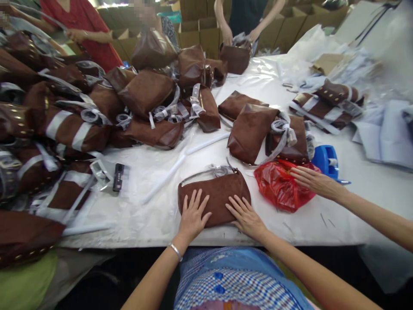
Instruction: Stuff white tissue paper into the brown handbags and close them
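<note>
A brown suede handbag [214, 202] lies flat at the table's front edge, its wrapped strap and buckle at the far side. Flat on the bag's left part rests my left hand [195, 213], fingers spread, a silver bangle on the wrist. My right hand [247, 215] presses on the bag's right part, also with fingers apart. Just to the right sits a red plastic bag [282, 189], its contents hidden. Another person's hand [311, 178] reaches in from the right and touches it.
Brown handbags [145, 94] are heaped across the left and back of the table [155, 224]. A blue tape dispenser [325, 161] stands beyond the red bag. White paper [383, 133] lies at right. People work across the table, with cardboard boxes [206, 32] behind them.
</note>
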Available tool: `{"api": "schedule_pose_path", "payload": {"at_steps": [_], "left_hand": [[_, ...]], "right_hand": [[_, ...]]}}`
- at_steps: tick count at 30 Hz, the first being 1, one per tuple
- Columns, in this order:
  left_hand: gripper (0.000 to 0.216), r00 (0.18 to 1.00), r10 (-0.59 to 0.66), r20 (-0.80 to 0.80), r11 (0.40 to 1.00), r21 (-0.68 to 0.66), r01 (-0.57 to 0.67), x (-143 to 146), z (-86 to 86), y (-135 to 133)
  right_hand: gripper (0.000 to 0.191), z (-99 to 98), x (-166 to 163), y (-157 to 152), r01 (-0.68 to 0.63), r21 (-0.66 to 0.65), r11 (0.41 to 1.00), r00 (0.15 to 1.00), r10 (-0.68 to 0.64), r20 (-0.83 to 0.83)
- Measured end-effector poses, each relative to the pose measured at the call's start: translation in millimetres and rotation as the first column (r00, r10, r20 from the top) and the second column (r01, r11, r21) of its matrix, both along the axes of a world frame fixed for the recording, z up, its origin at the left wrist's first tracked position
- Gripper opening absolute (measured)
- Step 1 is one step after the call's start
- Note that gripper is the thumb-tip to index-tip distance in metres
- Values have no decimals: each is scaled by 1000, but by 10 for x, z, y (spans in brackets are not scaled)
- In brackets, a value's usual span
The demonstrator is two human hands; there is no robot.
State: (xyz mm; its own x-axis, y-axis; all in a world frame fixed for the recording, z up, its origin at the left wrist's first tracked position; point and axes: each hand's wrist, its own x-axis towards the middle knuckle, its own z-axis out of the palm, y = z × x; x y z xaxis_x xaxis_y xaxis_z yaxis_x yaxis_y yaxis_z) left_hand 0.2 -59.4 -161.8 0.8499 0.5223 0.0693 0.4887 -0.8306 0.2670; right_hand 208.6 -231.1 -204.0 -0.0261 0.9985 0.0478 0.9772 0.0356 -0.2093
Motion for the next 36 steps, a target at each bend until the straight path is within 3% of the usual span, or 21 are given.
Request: {"api": "schedule_pose_path", "payload": {"at_steps": [3,5,11,14,18,22,26,30,34,36], "left_hand": [[58,1000,15,14,999,40,-15,-38,-241,-40],[52,999,8,44,998,59,-10,-70,-314,-66],[43,978,-181,107,981,83,173,-348,-204,-320],[42,980,-159,118,983,111,146,-539,-255,-432],[39,983,-88,159,982,177,59,-527,-435,-296],[25,979,-142,146,979,169,117,-323,-593,-37],[13,985,-168,40,976,145,161,-211,-702,59],[14,987,-162,23,979,128,157,-223,-616,15],[17,995,-92,35,989,-111,95,-261,-370,-14],[18,997,-67,23,977,-199,71,-260,-304,17]], "right_hand": [[75,-187,-14,-52,6,-6,1000,1000,-6,21],[73,-191,-16,-36,15,3,1000,1000,-15,22],[61,92,38,-175,-106,53,993,994,107,-16],[54,108,81,-235,-120,157,980,993,121,2],[40,-24,181,-29,-107,290,951,994,107,18],[25,-236,228,270,-114,302,946,993,115,15],[26,-405,156,368,-30,307,951,999,41,-30],[19,-214,136,310,-42,209,977,994,62,-92],[27,137,181,305,-91,6,996,968,90,-233],[22,180,185,347,-77,-47,996,973,65,-221]]}}
